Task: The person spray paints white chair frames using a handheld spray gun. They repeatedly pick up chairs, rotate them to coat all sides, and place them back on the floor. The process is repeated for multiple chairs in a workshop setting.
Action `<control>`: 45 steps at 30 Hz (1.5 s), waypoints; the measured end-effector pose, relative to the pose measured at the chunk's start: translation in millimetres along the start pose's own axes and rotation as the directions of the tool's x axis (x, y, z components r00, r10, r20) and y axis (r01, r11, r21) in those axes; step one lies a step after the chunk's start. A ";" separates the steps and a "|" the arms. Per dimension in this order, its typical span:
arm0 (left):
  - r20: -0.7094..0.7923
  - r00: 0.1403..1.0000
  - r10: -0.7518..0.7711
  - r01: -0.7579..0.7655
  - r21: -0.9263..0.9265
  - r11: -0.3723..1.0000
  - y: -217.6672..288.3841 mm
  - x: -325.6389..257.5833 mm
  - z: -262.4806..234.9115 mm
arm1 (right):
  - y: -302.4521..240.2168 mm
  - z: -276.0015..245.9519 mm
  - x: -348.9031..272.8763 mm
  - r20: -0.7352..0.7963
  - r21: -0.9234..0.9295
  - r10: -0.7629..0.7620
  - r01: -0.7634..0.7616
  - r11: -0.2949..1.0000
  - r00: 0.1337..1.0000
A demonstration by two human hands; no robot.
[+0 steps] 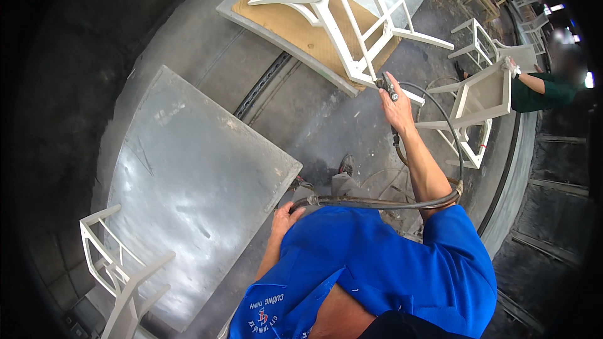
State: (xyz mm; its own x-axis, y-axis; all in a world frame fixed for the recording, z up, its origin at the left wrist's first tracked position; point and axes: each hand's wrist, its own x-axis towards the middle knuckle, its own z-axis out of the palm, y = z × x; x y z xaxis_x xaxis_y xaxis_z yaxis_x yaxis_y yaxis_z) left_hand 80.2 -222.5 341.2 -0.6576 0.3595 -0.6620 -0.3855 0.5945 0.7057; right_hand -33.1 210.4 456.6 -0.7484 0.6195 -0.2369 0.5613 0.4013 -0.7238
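Left hand (286, 215) curled round the dark hose (377, 202), close by the blue shirt (389, 263). Farther out, right hand (397, 105) shut tight on the spray gun (385, 85), tip almost touching the white chair (352, 19) lying tipped on its board (295, 28). Loose hose looped by the feet. Could trip. Could snag and jerk the spray off the chair.
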 end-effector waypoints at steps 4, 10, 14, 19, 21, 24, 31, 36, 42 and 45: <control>0.011 0.999 0.035 -0.034 -0.074 0.997 -1.6 -0.2 -1.8 | -27.1 -0.4 -7.7 -0.124 0.023 -0.309 0.314 0.949 0.943; -0.001 0.997 0.082 -0.082 -0.112 0.990 -12.5 3.4 -2.4 | -64.2 -7.5 -28.9 -0.142 0.177 -0.430 0.451 0.875 0.891; -0.009 0.994 0.111 -0.111 -0.148 0.983 -18.0 5.6 -1.7 | -61.2 -8.2 -48.8 -0.060 0.083 -0.337 0.341 0.936 0.940; 0.030 0.987 0.158 -0.154 -0.106 0.982 -18.3 5.1 -1.7 | -41.3 -18.0 -91.5 0.044 0.164 0.000 -0.008 0.986 0.999; 0.051 0.984 0.170 -0.164 -0.112 0.980 -12.5 5.2 0.1 | -42.9 -32.4 -95.5 -0.037 0.229 -0.055 0.062 0.971 0.998; 0.080 0.987 0.139 -0.120 -0.207 0.971 5.8 7.3 6.7 | -55.9 -71.4 -82.8 -0.080 0.267 -0.062 0.081 0.960 0.995; 0.042 0.990 0.134 -0.127 -0.139 0.982 69.9 18.2 48.3 | -76.4 -120.3 -22.8 -0.038 0.228 -0.161 0.166 0.959 0.986; 0.012 0.971 0.240 -0.240 -0.013 0.971 105.4 35.2 96.6 | -41.0 -164.6 5.8 -0.226 0.170 -0.246 0.287 0.943 0.943; 0.166 0.960 0.225 -0.258 0.218 0.941 161.5 68.5 136.3 | 39.6 -237.9 -0.1 -0.341 0.305 -0.071 0.182 0.935 0.937; 0.300 0.907 0.297 -0.378 0.265 0.887 200.0 90.0 157.6 | 89.8 -263.2 -15.9 -0.385 0.245 -0.007 0.110 0.963 0.923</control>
State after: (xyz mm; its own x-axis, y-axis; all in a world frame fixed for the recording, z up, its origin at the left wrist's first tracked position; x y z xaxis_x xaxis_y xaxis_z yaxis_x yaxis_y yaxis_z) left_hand 45.9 42.2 383.0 -0.5166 0.7182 -0.4662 0.0787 0.5820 0.8094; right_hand 122.2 414.1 565.9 -0.5584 0.8288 0.0362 0.3718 0.2890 -0.8822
